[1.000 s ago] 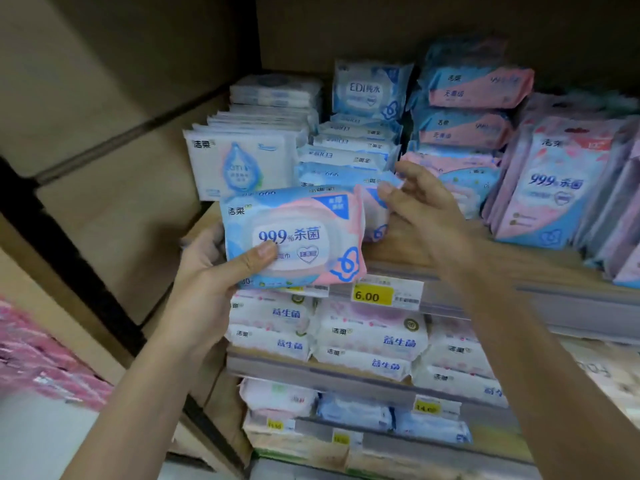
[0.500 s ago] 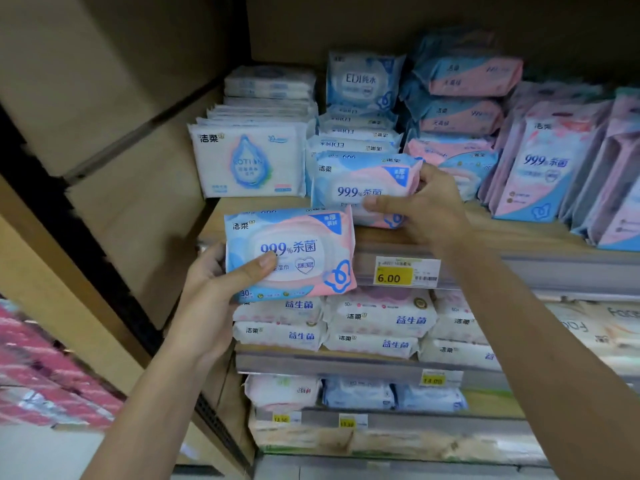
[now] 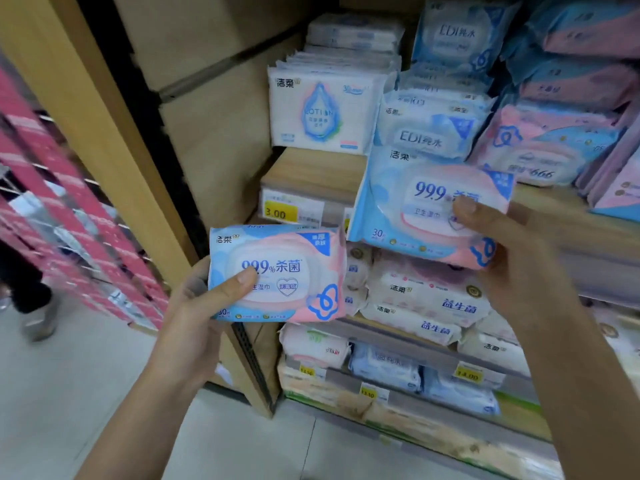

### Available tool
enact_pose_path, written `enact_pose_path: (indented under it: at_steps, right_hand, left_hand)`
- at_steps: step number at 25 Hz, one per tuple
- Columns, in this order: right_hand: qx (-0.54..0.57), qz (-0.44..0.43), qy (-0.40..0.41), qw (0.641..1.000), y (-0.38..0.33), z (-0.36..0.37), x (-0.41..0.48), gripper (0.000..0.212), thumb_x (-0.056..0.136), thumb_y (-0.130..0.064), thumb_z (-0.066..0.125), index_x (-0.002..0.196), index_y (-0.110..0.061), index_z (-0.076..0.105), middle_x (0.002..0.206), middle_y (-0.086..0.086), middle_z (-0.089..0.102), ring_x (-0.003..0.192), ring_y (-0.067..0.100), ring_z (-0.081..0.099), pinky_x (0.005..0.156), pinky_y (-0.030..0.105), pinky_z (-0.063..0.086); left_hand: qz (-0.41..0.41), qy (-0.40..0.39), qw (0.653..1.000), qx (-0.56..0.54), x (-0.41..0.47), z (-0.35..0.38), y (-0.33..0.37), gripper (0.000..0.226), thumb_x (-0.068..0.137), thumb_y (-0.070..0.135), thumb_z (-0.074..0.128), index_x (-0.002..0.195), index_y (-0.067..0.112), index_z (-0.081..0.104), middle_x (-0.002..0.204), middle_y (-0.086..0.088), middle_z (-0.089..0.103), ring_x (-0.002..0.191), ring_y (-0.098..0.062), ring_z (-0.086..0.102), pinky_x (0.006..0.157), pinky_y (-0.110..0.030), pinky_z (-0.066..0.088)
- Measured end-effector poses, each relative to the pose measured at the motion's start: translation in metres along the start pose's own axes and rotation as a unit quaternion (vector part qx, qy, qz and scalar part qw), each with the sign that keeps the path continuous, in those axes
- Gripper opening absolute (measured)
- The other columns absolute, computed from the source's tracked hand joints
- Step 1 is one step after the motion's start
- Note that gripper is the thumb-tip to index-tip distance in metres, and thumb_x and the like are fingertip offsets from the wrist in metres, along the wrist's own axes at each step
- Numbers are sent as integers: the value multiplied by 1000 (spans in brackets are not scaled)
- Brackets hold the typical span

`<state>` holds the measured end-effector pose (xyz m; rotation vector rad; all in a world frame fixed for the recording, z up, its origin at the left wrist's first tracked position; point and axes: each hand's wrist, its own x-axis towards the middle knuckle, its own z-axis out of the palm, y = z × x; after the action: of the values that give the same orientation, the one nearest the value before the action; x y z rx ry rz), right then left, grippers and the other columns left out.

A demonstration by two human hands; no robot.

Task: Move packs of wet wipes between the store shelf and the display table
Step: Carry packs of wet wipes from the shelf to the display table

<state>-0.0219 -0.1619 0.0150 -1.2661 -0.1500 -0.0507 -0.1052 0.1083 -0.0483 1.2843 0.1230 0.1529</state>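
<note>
One "999" pack (image 3: 294, 251) in left hand (image 3: 194, 317), second pack (image 3: 412, 206) in right hand (image 3: 516, 268).

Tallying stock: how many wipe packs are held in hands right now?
2. Lower pack in the left hand; upper pack in the right hand. Any behind them would be hidden.

Blue-and-pink soft plastic wipe packs, held, two: left pack (image 3: 284, 271), right pack (image 3: 426, 209); white front-facing pack with a blue droplet print (image 3: 320, 116), one; yellow price tags (image 3: 280, 213) (image 3: 306, 371) (image 3: 367, 393) (image 3: 467, 375) with legible figures, four.
</note>
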Motion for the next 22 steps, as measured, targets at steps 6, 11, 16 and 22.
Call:
enact_pose_path:
  at_steps: [6,11,16,22]
  right_hand:
    - [-27,120,-172,977,53,-3,-26,40,45,-31,81,83,-18,76,89,2,76,83,20,73,61,27,57]
    - [-50,214,-341,914,93,15,-63,23,58,-13,70,80,-15,72,73,-1,74,70,15,72,56,29,57]
    - [-96,287,-520,799,131,53,-159,49,50,-22,80,96,-10,68,86,1,75,85,23,73,66,40,59]
    - [-144,302,-713,615,131,86,-336,67,35,-39,91,93,-11,71,97,12,74,89,30,71,72,44,59]
  left_hand:
    - [-14,206,978,3,-110,-7,-31,64,50,35,86,104,8,68,103,-15,72,87,-28,71,66,-30,58]
    - [-15,430,902,-34,-237,22,-72,85,32,52,89,103,9,67,100,-11,73,83,-22,71,62,-25,56]
    - [7,610,787,-94,-371,78,-106,90,32,51,89,109,9,64,102,-11,73,84,-23,71,60,-23,55]
    - [73,793,582,-166,-526,166,-149,63,43,35,79,100,12,67,96,-8,75,78,-17,72,57,-21,55]
